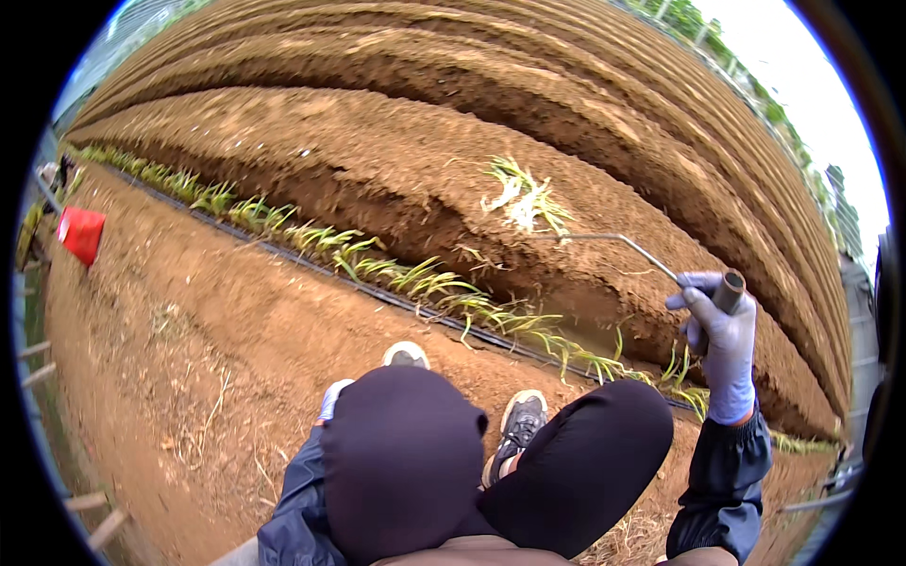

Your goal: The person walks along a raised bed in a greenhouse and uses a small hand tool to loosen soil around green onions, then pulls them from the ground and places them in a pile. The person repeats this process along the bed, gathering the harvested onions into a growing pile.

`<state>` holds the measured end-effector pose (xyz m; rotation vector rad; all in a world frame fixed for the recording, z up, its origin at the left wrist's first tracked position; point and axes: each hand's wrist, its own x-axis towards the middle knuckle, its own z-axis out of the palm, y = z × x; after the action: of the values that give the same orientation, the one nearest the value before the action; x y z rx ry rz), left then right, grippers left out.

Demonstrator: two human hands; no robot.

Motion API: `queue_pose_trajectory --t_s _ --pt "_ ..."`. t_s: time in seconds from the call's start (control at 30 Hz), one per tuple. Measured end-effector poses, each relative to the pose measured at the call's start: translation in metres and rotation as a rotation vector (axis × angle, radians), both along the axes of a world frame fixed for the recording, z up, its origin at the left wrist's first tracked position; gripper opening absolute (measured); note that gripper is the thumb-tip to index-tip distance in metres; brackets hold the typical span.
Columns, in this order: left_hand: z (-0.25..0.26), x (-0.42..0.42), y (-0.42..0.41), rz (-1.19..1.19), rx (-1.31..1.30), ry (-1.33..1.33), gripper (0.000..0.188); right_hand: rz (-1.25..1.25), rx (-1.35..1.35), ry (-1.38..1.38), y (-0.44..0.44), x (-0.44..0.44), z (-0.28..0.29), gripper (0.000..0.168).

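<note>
My right hand (722, 332), in a thin pale violet glove, grips the tubular handle (730, 289) of a hand tool with a bent metal rod (648, 256). The rod reaches left over the soil ridge, and its far end appears beside a loose bunch of uprooted green seedlings (527, 198) with pale stems. I cannot make out the tool's head. My left hand (333, 398), gloved too, is mostly hidden behind my left knee; its fingers do not show. Before my feet, a row of leaning green plants (425, 279) grows along a black drip line (382, 296).
A ridge of brown soil (396, 141) lies beyond the plant row, with many parallel furrows behind it. A red container (81, 233) is at the far left. Dry straw (202, 417) litters the path on my left. My shoe (522, 424) stands near the drip line.
</note>
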<state>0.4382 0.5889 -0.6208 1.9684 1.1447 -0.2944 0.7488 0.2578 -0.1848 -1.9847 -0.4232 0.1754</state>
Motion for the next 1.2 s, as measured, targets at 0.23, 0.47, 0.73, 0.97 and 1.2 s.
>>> queue_pose_trajectory --t_s 0.23,0.47,0.73,0.97,1.2 --pt "0.1 0.117 0.03 -0.407 0.064 -0.034 0.024 -0.369 0.195 -0.028 -0.113 0.013 -0.062 0.014" --pt "0.185 0.255 0.034 -1.102 0.363 0.21 0.029 -0.626 0.477 0.024 -0.104 0.052 -0.167 0.013" --pt "0.113 0.475 -0.071 -1.167 0.515 -0.18 0.034 -0.602 0.532 0.07 -0.065 0.073 -0.316 0.016" --pt "0.007 0.641 -0.158 -0.899 0.643 -0.166 0.051 -0.547 0.495 0.281 -0.07 0.053 -0.353 0.02" --pt "-0.019 0.668 -0.152 -0.769 0.883 -0.146 0.05 -0.594 0.456 0.331 -0.075 0.064 -0.352 0.02"
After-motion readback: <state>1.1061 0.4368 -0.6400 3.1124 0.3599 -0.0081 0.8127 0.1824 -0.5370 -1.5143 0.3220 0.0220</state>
